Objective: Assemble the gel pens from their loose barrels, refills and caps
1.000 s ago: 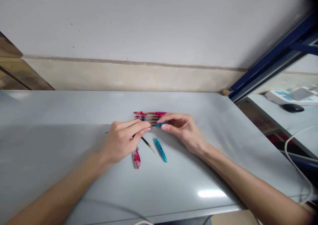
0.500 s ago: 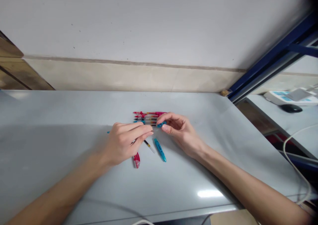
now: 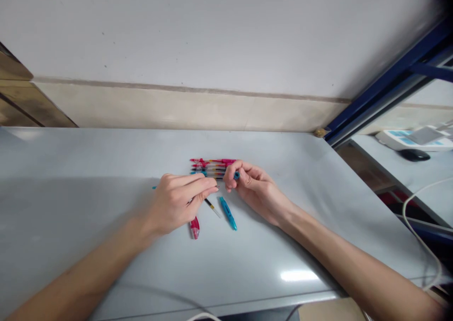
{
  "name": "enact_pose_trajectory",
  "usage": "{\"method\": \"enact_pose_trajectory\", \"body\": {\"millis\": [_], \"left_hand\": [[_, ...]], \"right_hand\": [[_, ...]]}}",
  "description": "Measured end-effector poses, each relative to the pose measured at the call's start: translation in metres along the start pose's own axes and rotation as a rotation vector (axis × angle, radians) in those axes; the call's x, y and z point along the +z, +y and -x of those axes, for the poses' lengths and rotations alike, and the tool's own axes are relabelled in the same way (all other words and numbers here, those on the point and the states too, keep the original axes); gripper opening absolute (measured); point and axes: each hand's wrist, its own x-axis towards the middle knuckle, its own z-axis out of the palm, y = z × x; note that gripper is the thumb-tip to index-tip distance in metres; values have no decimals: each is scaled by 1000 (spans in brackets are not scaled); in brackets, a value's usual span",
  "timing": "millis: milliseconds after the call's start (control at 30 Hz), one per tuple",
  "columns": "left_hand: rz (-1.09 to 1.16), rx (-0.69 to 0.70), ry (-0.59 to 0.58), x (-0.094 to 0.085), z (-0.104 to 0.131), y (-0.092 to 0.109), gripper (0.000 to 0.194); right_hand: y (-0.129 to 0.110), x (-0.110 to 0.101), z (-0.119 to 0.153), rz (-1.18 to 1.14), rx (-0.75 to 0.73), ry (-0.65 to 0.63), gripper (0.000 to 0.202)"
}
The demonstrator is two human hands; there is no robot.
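Counter (image 3: 297,248) inspection: teal pen piece (image 3: 237,175) in right hand (image 3: 260,186), slim dark-tipped piece (image 3: 217,187) in left hand (image 3: 179,197)

Right hand: fingers curled, thumb pressed against the teal pen piece, which is seen end-on with its round opening facing the viewer. The grip leaves little gap; most of the piece is covered by the fingers.

Left hand: thumb and forefinger brought together in a pinch, the other fingers lying alongside. Only a small dark tip of the slim piece projects at the fingertips; its remaining length is hidden. The two hands face each other, and the held pieces are near but apart.

Immediate surroundings: a row of pens and refills (image 3: 209,169) lies just beyond the hands, its members roughly parallel, with a pink pen (image 3: 228,161) at the far side. The right hand overlaps the row's near right end in view. A loose refill (image 3: 212,207), black and yellow with a pale tip, lies slanted on the counter, partly covered by the left hand. Just right of it is a teal barrel (image 3: 227,213), also slanted. A red and clear pen part (image 3: 194,228) lies nearer the viewer, its upper end behind the left hand. A small teal tip (image 3: 154,187) shows left of that hand; what it belongs to cannot be determined.

Outer area: a black mouse (image 3: 415,155) and a white device (image 3: 412,139) rest on a separate surface at right, beyond a blue frame (image 3: 392,71).
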Motion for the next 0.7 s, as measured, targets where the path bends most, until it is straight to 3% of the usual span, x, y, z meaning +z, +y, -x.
{"method": "enact_pose_trajectory", "body": {"millis": [267,533,633,700], "left_hand": [[-5,-9,-21,0,1,-1,11],[-14,-10,-17,0,1,-1,12],[-26,-3,-14,0,0,-1,11],[-31,2,0,0,0,0,10]], "right_hand": [[0,0,-1,-61,42,-85,28],[2,-1,0,-63,50,-103,24],[1,-1,0,3,36,-86,29],[-1,0,0,183,-24,-29,28]]}}
